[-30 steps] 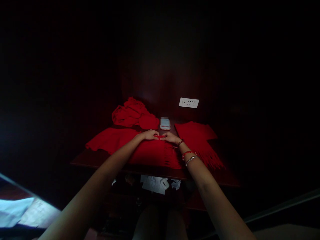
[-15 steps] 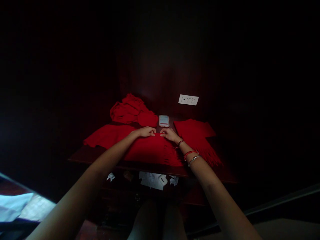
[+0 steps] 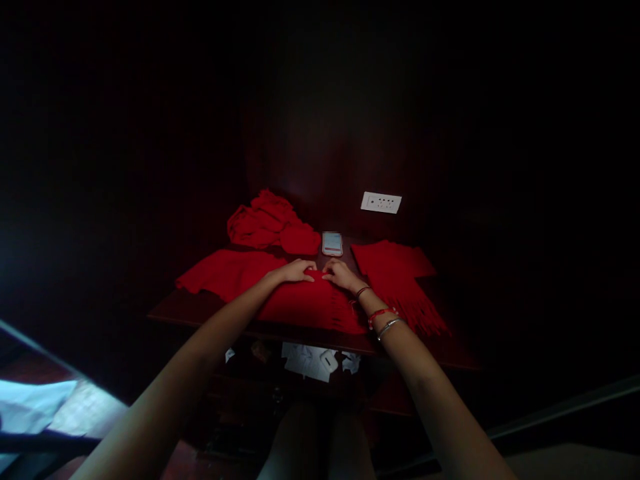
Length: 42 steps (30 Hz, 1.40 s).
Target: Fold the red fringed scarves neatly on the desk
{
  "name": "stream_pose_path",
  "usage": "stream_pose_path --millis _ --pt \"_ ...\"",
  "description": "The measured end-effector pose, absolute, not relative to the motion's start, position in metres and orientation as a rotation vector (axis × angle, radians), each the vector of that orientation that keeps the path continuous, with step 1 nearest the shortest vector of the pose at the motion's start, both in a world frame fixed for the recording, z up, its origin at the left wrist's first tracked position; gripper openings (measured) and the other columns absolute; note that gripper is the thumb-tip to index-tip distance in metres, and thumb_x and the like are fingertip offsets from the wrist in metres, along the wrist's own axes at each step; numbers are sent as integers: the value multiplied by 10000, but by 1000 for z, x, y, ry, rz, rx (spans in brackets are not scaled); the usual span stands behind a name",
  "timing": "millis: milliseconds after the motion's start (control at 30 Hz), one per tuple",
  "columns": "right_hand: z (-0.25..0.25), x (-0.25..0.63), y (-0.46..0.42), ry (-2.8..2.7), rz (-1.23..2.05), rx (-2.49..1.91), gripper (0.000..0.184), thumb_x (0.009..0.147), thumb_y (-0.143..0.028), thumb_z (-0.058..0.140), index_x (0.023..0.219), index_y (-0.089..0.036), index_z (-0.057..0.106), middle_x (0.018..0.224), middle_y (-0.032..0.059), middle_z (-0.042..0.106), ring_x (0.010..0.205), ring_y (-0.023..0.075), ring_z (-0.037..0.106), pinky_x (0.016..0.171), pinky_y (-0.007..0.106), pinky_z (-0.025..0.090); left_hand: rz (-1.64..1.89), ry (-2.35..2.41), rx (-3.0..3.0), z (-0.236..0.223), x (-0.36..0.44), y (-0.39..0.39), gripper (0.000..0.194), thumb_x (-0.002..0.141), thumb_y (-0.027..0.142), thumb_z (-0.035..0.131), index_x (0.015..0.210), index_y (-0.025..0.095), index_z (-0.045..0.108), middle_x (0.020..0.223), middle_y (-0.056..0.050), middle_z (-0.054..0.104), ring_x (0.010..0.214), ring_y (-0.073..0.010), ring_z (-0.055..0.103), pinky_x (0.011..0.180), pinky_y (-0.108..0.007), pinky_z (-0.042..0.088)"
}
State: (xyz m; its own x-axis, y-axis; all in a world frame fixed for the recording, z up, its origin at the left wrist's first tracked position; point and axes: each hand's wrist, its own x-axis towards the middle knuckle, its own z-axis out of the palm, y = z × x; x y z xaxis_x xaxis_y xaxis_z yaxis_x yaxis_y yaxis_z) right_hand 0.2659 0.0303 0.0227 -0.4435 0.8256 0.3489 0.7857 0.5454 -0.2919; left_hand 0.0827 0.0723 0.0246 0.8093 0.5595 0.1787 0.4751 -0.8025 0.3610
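Note:
A red fringed scarf (image 3: 300,308) lies across the front of the dark table, its fringe at the right end. My left hand (image 3: 299,271) pinches the scarf's far edge near the middle. Just right of it, my right hand (image 3: 339,273) pinches the same edge, close to where the fringe starts. A short raised strip of red cloth shows between the two hands. Bracelets circle my right wrist and forearm. Behind my hands lies a phone (image 3: 333,245) with its screen lit.
A crumpled red heap of cloth (image 3: 270,223) sits at the back left. Another fringed red scarf (image 3: 395,267) lies folded on the right. A white socket plate (image 3: 381,203) is on the wall. Below the table edge (image 3: 200,320) are white papers (image 3: 303,360) and a small white case (image 3: 329,361).
Both hands stay on the scarf's far edge, with small shifts of the fingers. The view moves slightly. The other cloths and the phone stay in place.

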Motion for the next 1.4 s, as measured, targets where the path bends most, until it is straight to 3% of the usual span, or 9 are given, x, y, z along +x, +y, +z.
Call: stream_pose_path --millis 167,400,833,967,1200,1400 --pt "35 266 26 -2324 171 -1332 34 664 -143 581 677 -111 581 690 23 541 648 97 460 638 210 348 581 735 2618 24 82 68 294 681 263 553 924 170 416 754 16 516 685 -107 484 615 -190 368" --pt "48 272 19 -2278 230 -1344 109 712 -193 519 730 -105 582 633 7 551 582 83 460 557 180 327 625 726 2677 28 85 69 132 737 280 482 775 154 488 727 9 519 664 -104 470 619 -197 361" --pt "69 281 11 -2206 187 -1256 120 700 -210 509 708 -129 596 635 5 573 569 87 468 561 183 327 735 710 2642 55 89 56 181 785 321 415 778 154 484 659 22 504 592 -86 452 554 -177 337" --pt "76 282 5 -2248 124 -1241 102 703 -184 508 718 -131 594 637 5 576 571 84 477 563 178 332 686 665 2724 60 86 57 185 748 341 484 779 159 487 679 20 507 612 -94 457 571 -182 339" --pt "84 287 -2 -2275 -21 -1290 188 745 -170 495 908 -146 585 811 56 623 716 124 536 661 209 365 799 691 2812 70 82 53 177 759 322 470 735 150 510 702 -3 516 665 -113 467 632 -201 345" --pt "96 288 -14 -2319 -150 -1349 130 756 -153 485 808 -144 603 790 62 615 722 135 531 658 215 366 834 605 2798 87 85 38 183 773 315 455 745 146 519 684 10 535 632 -96 487 597 -188 347"
